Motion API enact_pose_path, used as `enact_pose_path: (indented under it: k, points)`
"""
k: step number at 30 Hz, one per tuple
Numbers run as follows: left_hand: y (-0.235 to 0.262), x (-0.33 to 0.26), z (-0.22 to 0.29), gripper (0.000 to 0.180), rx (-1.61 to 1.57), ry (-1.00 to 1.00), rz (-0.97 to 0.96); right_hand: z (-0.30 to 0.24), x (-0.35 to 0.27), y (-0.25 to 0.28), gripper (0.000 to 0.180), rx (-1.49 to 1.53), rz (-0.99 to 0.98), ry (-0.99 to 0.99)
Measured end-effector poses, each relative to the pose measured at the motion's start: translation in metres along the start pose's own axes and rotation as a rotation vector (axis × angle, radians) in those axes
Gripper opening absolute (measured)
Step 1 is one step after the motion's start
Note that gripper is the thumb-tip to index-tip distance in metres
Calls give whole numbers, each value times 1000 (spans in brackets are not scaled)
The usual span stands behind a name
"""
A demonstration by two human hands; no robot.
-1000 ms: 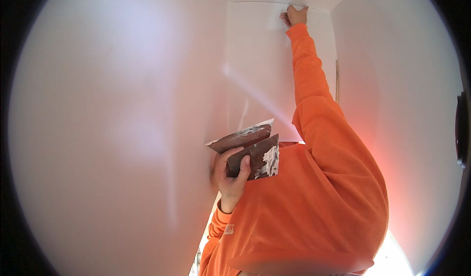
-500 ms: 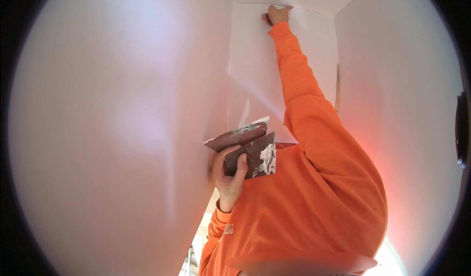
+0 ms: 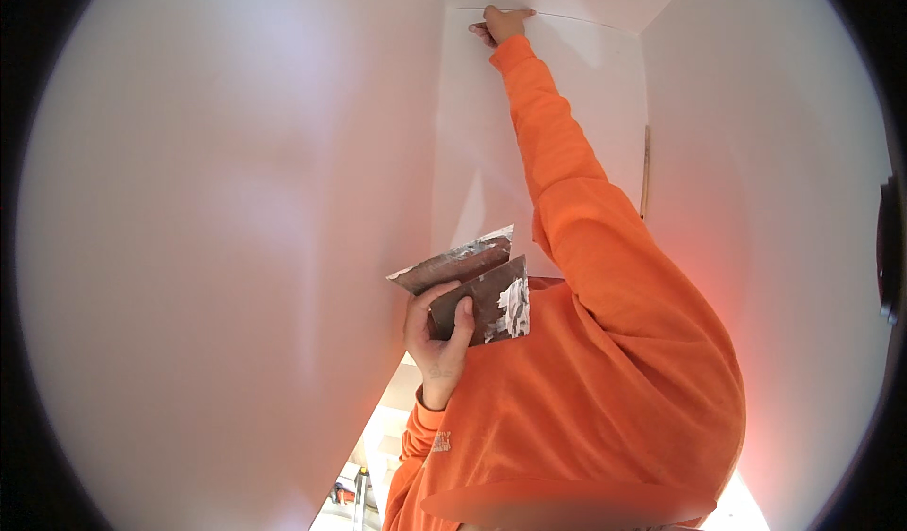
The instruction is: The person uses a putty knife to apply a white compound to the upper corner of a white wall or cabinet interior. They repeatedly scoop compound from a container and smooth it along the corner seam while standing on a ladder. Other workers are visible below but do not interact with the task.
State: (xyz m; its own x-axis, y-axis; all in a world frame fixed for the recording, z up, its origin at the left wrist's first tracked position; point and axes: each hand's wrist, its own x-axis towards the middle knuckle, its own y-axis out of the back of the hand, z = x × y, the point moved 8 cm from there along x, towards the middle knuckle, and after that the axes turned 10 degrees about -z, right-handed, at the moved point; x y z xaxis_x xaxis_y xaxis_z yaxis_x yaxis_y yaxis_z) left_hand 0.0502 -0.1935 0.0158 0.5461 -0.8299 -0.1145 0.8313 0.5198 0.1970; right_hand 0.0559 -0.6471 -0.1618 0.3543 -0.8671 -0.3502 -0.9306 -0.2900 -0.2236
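Two wide putty knives are gripped in my left hand [image 3: 437, 347] in front of my chest. The rear putty knife [image 3: 449, 265] has a white-smeared metal edge. The front putty knife [image 3: 484, 306] is dark brown, with white compound caked on its right side, and my thumb presses on its face. My right hand [image 3: 501, 26] reaches far up to a thin dark line [image 3: 576, 18] across the top of the white end wall [image 3: 567, 87]. One digit stretches right along that line, while other fingers stand apart to the left. No tool shows in that hand.
White walls rise close on both sides, the left wall [image 3: 208, 248] and the right wall [image 3: 765, 172]. A narrow brownish strip [image 3: 646, 172] runs along the right corner. At lower left, a bright gap shows a metal-coloured upright [image 3: 361, 498]. A dark object [image 3: 888, 248] sits at the right rim.
My right hand has slid left along the thin line. My left hand keeps both putty knives almost where they were. The view has shifted slightly, showing more of the gap at lower left.
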Motion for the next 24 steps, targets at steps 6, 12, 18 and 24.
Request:
enact_pose_path:
  k: [6, 12, 18, 24]
  points:
    - [-1, 1, 4, 25, -2, -13, 9, -5, 1, -21, 104, 32, -32, 0]
    - [-3, 1, 9, 25, 14, -12, 18, -6, -7, -42, 87, 124, -136, -21]
    - [-4, 3, 13, 25, 26, -69, 34, -36, -53, 75, 65, -121, 244, 326]
    - [-5, 7, 12, 25, -10, -90, -26, -59, -52, 175, 66, -50, 509, 256]
